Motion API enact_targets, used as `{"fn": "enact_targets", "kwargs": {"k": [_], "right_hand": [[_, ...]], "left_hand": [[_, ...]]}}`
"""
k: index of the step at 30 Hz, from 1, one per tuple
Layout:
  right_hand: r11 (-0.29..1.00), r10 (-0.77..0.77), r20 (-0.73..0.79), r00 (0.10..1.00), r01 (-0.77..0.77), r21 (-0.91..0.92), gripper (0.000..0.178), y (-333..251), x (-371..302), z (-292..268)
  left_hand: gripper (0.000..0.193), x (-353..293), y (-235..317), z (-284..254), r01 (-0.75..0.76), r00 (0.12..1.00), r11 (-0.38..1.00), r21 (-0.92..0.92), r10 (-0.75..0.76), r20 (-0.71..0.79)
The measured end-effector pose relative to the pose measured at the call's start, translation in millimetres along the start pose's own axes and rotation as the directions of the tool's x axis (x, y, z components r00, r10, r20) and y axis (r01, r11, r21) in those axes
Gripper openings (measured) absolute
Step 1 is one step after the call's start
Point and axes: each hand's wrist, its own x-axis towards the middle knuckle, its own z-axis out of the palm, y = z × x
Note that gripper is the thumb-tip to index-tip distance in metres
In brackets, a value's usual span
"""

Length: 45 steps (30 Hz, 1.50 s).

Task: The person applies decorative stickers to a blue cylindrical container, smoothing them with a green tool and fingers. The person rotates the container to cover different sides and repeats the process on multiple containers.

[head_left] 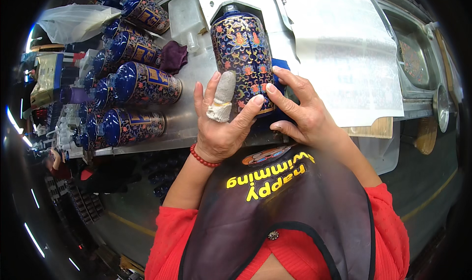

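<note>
Grip wide, left hand (220, 132) and right hand (309, 113) touch a glossy blue bottle (243, 48), gold-scrolled, red-flowered.

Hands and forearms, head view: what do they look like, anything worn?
Left hand: grey finger cover with an off-white cuff and tan band, plus a red bead bracelet at the wrist. Right hand: no glove or bracelet visible. Forearms uncovered below red sleeves.

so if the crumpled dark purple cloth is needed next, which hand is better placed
Likely the left hand: it is nearer the cloth, while the right hand is right of the blue, floral-patterned cylindrical bottle.
</note>
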Motion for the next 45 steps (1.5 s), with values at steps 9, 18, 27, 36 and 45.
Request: {"fn": "enact_targets", "kwargs": {"k": [9,18,27,36,45], "right_hand": [[0.993,0.1,-0.011,0.995,-0.099,0.064,0.071,2.9,9.1,-5.3],[0.997,0.05,0.004,0.999,-0.051,0.066,0.073,14.5,28.8,-8.6],[0.981,0.139,0.017,0.99,-0.14,0.133,0.072,19.1,50.4,-8.0],[0.951,0.249,-0.012,0.968,-0.243,0.191,0.068,24.1,69.4,-2.8],[0.948,0.257,-0.054,0.965,-0.241,0.209,0.065,25.3,75.6,-3.1]], "left_hand": [[0.069,14.5,-11.5,-10.4,0.148,0.988,0.937,-0.315,-0.151,0.016],[0.072,39.0,-18.8,-13.0,0.104,0.993,0.979,-0.178,-0.092,0.071],[0.079,63.1,-23.8,-13.0,0.081,0.991,0.993,-0.082,-0.072,0.112],[0.078,73.0,-34.2,-9.7,0.11,0.99,0.989,-0.104,-0.1,0.095],[0.076,75.1,-42.0,-7.7,0.116,0.993,0.983,-0.145,-0.109,0.052]]}}
